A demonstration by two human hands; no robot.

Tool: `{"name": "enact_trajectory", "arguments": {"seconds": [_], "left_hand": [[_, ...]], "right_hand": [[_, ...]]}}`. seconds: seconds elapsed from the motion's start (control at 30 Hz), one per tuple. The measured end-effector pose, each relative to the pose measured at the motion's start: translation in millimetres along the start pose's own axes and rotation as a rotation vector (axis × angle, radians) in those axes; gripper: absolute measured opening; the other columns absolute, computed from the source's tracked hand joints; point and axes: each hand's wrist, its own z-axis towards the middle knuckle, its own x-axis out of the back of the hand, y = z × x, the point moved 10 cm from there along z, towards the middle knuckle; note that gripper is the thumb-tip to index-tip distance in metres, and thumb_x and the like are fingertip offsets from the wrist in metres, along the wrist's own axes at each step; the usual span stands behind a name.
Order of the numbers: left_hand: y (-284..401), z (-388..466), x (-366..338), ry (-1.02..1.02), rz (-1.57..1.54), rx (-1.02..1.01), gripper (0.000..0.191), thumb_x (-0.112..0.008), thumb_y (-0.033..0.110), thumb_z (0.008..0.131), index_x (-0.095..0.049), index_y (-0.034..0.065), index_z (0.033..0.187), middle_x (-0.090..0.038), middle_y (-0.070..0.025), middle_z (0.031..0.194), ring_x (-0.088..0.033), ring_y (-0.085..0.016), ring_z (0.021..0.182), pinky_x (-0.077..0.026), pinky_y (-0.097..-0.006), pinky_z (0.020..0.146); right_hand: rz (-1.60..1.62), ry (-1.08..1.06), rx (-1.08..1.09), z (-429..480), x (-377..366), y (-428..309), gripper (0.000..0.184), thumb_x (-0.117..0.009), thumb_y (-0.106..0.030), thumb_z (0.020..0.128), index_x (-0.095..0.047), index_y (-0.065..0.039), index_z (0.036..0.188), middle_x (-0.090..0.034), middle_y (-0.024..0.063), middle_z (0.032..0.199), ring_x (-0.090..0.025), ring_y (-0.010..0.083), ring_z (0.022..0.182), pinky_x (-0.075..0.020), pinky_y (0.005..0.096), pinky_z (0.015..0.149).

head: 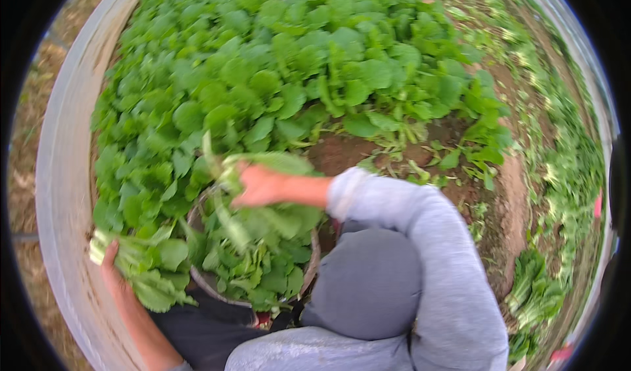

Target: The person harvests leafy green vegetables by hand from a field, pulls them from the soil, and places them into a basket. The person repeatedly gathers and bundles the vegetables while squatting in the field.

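Observation:
My left hand holds a bunch of leafy greens at the lower left, its pale stem ends towards the plastic sheet and its leaves towards the bucket. Above the round bucket, my right hand grips some leafy green plants by their stems. Motion blurs this hand, and its fingertips are partly hidden. Loose green leaves fill the bucket, which stands by my dark-clothed leg.
Dense leafy plants grow ahead and to the left. A translucent plastic sheet curves along the left side. Bare soil with scattered leaves lies beyond my right arm. Bunches of greens lie at the lower right.

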Motion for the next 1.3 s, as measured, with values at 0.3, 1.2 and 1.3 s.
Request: {"name": "enact_trajectory", "arguments": {"seconds": [0.3, 1.2, 1.3], "left_hand": [[-29.5, 46.0, 16.8, -0.055, 0.227, -0.041, 0.057, -0.068, 0.019, 0.086, -0.049, -0.0015, 0.136, -0.06, -0.0183, 0.126, -0.062, -0.032, 0.109, -0.051, -0.0446, 0.095], [-83.9, 72.8, -45.8, -0.018, 0.417, -0.069, 0.055, -0.068, 0.016, 0.084, -0.051, -0.0025, 0.133, -0.062, -0.0175, 0.122, -0.063, -0.032, 0.105, -0.052, -0.0429, 0.092], [-84.1, 71.6, -42.0, -0.019, 0.418, -0.073, 0.055, -0.068, 0.016, 0.084, -0.051, -0.0026, 0.133, -0.062, -0.0174, 0.122, -0.063, -0.031, 0.105, -0.052, -0.0428, 0.092]], "right_hand": [[-0.382, 0.516, -0.165, -101.5, 99.7, 183.5, 0.023, -0.056, -0.026, 0.086, -0.062, -0.004, 0.085, -0.068, 0.0189, 0.077, -0.067, 0.0396, 0.071, -0.0538, 0.0516, 0.063], [-0.822, 0.322, -1.478, -435.1, 228.3, 526.6, 0.029, -0.053, -0.022, 0.097, -0.071, -0.016, 0.12, -0.07, 0.0046, 0.121, -0.066, 0.0292, 0.111, -0.0471, 0.0571, 0.091], [-0.624, 0.381, -1.493, -434.5, 206.9, 532.2, 0.027, -0.055, -0.021, 0.095, -0.074, -0.016, 0.114, -0.072, 0.0052, 0.114, -0.07, 0.0271, 0.105, -0.0548, 0.0505, 0.079]]}}
